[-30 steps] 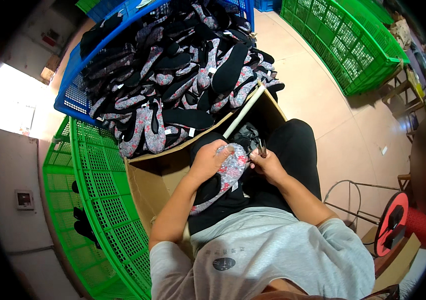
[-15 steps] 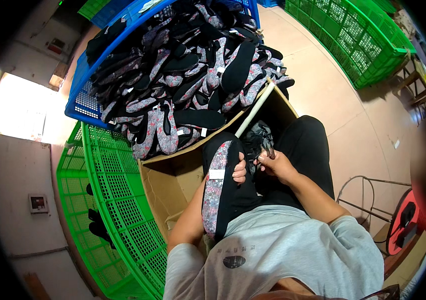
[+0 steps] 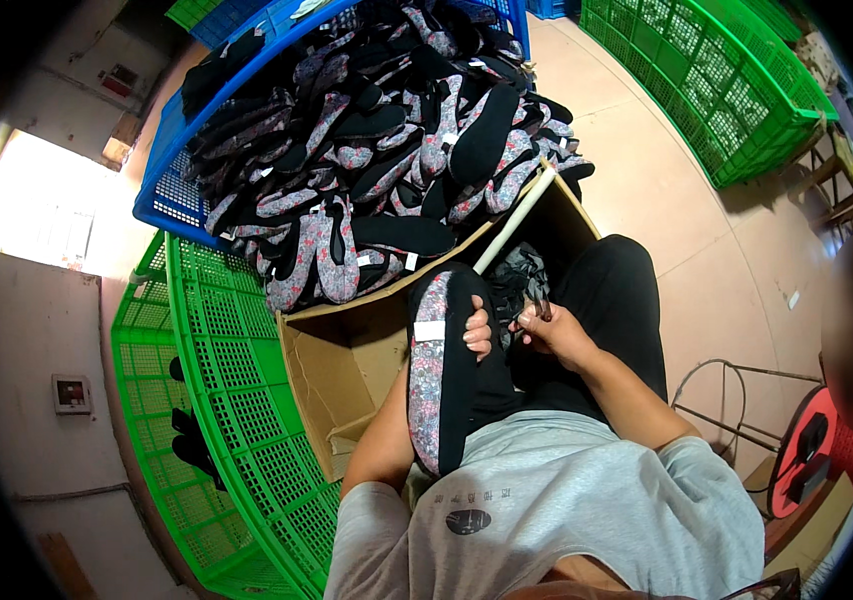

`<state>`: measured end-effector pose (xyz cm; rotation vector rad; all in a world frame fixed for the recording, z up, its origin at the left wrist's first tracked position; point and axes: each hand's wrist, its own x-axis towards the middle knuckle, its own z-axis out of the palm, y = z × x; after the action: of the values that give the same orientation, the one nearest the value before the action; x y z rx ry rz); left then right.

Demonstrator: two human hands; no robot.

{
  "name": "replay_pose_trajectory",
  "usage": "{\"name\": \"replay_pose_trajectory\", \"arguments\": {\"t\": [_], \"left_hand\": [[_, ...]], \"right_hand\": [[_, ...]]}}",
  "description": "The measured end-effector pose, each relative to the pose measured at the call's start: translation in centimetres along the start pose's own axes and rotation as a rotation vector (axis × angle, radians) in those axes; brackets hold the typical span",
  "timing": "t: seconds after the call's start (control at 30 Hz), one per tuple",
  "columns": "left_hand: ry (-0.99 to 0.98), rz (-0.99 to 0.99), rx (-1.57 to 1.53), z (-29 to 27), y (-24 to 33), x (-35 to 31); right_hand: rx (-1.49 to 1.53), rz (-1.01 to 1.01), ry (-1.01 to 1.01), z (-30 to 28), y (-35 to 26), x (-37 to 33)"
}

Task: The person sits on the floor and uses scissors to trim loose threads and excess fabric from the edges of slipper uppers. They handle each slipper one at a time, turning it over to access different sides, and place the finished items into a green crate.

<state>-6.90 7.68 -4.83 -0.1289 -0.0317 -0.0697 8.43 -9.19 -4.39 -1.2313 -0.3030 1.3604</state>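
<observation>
A slipper [image 3: 429, 390] with a black sole, pink-grey floral fabric side and a white tag lies along my left thigh. My left hand [image 3: 478, 328] is closed around its sole edge, fingers curled over the black side. My right hand [image 3: 552, 335] is closed in a pinch over my lap, just right of the slipper. Between its thumb and fingers is a small dark tool [image 3: 544, 305] that looks like thread snips; its tips are hard to make out. Behind the hands, crumpled dark plastic [image 3: 519, 275] sits in the box.
A cardboard box [image 3: 332, 365] with a pale bar [image 3: 517, 220] across it stands before my knees. Beyond it, a blue crate [image 3: 162, 190] is heaped with similar slippers [image 3: 332, 250]. Green crates [image 3: 247, 400] stand left and far right. A red-seated stool [image 3: 803, 450] is at right.
The slipper has turned slightly, so more of its floral side faces up. Both hands keep their grip and place; the whole view has shifted a little.
</observation>
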Motion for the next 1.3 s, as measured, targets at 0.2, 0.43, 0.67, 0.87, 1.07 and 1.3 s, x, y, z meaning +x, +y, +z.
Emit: {"name": "replay_pose_trajectory", "arguments": {"t": [0.2, 0.43, 0.67, 0.87, 1.07, 1.3], "left_hand": [[0.013, 0.442, -0.035, -1.8, 4.0, -1.9], [0.392, 0.774, 0.390, -5.0, 7.9, -7.4], [0.946, 1.071, 0.274, 3.0, 3.3, -3.5], [0.880, 1.142, 0.315, 2.0, 2.3, -4.7], [1.027, 1.075, 0.342, 0.3, 0.4, -7.6], [1.102, 0.785, 0.850, 7.9, -4.0, -10.3]], "right_hand": [[-0.005, 0.005, 0.000, 0.2, -0.5, -0.4], [-0.015, -0.050, -0.236, 0.6, -1.3, -1.2], [0.008, -0.060, -0.309, 0.8, -2.0, -2.0], [0.052, -0.085, -0.267, 0.6, -2.0, -1.9], [0.027, -0.125, -0.136, 0.6, -1.5, -1.5], [0.172, 0.000, 0.014, 1.0, -2.5, -1.6]]}}
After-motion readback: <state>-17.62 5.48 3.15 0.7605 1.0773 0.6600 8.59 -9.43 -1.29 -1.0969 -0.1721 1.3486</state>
